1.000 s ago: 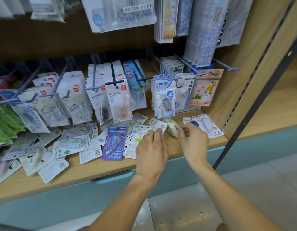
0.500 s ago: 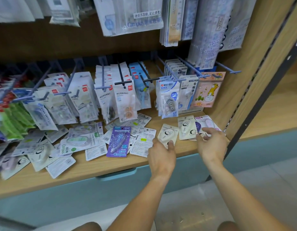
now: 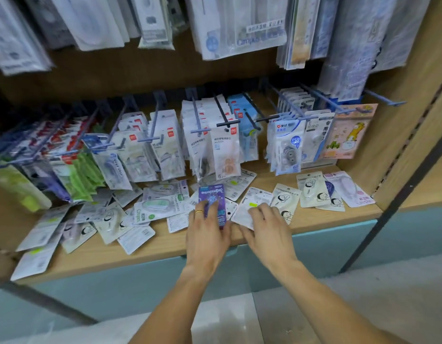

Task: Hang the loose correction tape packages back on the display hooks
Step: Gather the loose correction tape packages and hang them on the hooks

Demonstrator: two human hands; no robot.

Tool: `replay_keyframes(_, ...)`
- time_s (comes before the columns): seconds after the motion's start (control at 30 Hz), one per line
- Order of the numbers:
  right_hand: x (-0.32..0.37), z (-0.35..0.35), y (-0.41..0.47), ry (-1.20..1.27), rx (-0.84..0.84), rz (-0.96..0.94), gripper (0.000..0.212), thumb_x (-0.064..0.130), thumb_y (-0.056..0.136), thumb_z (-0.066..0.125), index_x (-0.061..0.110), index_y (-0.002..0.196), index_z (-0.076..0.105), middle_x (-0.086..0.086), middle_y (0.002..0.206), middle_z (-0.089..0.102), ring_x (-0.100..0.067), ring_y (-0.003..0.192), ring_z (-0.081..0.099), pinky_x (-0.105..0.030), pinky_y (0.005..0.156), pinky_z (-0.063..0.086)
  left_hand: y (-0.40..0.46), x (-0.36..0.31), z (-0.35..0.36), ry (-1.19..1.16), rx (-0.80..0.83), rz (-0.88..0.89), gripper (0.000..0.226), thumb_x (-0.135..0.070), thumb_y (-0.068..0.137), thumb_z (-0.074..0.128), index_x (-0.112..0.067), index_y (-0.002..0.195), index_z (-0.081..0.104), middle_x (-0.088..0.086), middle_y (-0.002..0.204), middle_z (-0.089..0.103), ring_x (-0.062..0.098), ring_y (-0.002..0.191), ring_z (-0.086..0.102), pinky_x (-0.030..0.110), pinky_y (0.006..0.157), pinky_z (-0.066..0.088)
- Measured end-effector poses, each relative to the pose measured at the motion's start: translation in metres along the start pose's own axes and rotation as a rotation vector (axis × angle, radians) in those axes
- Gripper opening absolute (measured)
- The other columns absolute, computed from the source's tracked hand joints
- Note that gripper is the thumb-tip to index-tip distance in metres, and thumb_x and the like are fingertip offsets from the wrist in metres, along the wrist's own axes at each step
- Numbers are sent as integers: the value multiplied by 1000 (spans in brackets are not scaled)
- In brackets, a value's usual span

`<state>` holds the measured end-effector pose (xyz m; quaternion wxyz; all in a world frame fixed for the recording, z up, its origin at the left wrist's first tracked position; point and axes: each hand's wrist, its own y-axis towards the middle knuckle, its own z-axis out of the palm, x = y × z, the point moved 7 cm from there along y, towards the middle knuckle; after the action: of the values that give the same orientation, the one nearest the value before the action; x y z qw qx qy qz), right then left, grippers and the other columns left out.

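Purple package (image 3: 212,199) under left hand (image 3: 207,232) fingers (image 3: 202,209)

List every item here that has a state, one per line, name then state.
purple package: flat on the shelf, under the left hand
left hand: fingers resting on it
white package: flat on the shelf, under the right hand
right hand: fingers on it
far-right hook: bare

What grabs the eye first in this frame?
The two hands at centre: the left hand, with a gold ring, rests on a purple correction tape package, and the right hand touches a white package. Loose packages litter the wooden shelf under crowded display hooks.
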<state>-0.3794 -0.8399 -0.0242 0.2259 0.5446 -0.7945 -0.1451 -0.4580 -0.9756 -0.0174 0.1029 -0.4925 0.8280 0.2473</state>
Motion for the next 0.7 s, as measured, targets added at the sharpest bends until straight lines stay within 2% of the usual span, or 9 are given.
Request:
replay_keyframes(0.1, -6, -16, 0, -84, -152, 3, 31, 31, 96, 63, 5, 110, 69, -11, 88, 65, -32, 81, 59, -43, 73, 54, -2, 9, -3, -15, 6, -15, 54, -29, 88, 75, -11, 136, 62, 15, 146, 53, 39, 120, 58, 45, 104, 48)
replay_keyframes(0.17, -13, -25, 0, -4, -203, 77, 35, 21, 96, 63, 0, 124, 63, -14, 87, 69, -36, 81, 62, -43, 75, 54, -4, 13, -7, -48, -10, -30, 53, -25, 86, 74, -10, 136, 63, 15, 146, 53, 39, 121, 59, 44, 103, 48)
replay_keyframes(0.27, -24, -29, 0, 229, -158, 339, 45, 10, 92, 67, 2, 134, 54, -18, 84, 71, -40, 77, 67, -43, 65, 50, -7, 17, -15, -124, -34, -81, 53, -27, 90, 72, -11, 139, 61, 14, 147, 54, 36, 122, 61, 42, 98, 51)
replay_keyframes(0.33, -40, -23, -2, 373, -104, 523, 40, 8, 92, 66, 4, 131, 56, -19, 82, 72, -41, 80, 68, -40, 67, 45, -9, 20, -21, -149, -52, -84, 51, -30, 92, 71, -11, 139, 62, 14, 143, 56, 36, 118, 64, 41, 93, 53)
replay_keyframes(0.4, -55, -17, -8, 404, -41, 666, 31, 15, 91, 71, 7, 120, 63, -17, 93, 74, -40, 89, 67, -37, 71, 44, -11, 23, -24, -136, -46, -75, 50, -28, 91, 72, -13, 138, 64, 13, 141, 57, 34, 117, 65, 39, 94, 53)
replay_keyframes(0.5, -48, -28, -17, 284, -74, 686, 45, 24, 88, 78, 7, 126, 62, -16, 118, 57, -43, 92, 63, -44, 78, 49, -17, 32, -25, -116, -33, -75, 46, -29, 91, 72, -16, 135, 67, 10, 142, 58, 31, 120, 64, 37, 98, 51)
replay_keyframes(0.57, -14, -38, -14, 308, -147, 564, 43, 28, 90, 76, 8, 126, 61, -14, 115, 57, -39, 93, 63, -44, 79, 49, -19, 37, -26, -123, -42, -91, 46, -30, 91, 72, -16, 135, 68, 10, 143, 58, 31, 122, 63, 38, 100, 51)
replay_keyframes(0.6, 3, -33, -8, 355, -117, 533, 42, 33, 91, 74, 10, 124, 62, -10, 110, 63, -36, 97, 64, -42, 82, 48, -20, 40, -26, -120, -48, -93, 46, -30, 91, 73, -16, 135, 68, 11, 143, 59, 31, 123, 63, 38, 100, 52)
replay_keyframes(0.7, 38, 8, 15, 510, 118, 704, 54, 49, 87, 75, 10, 123, 60, -6, 105, 74, -30, 108, 66, -36, 88, 48, -22, 45, -25, -98, -43, -77, 46, -27, 90, 75, -13, 134, 70, 14, 142, 61, 33, 121, 65, 38, 97, 53)
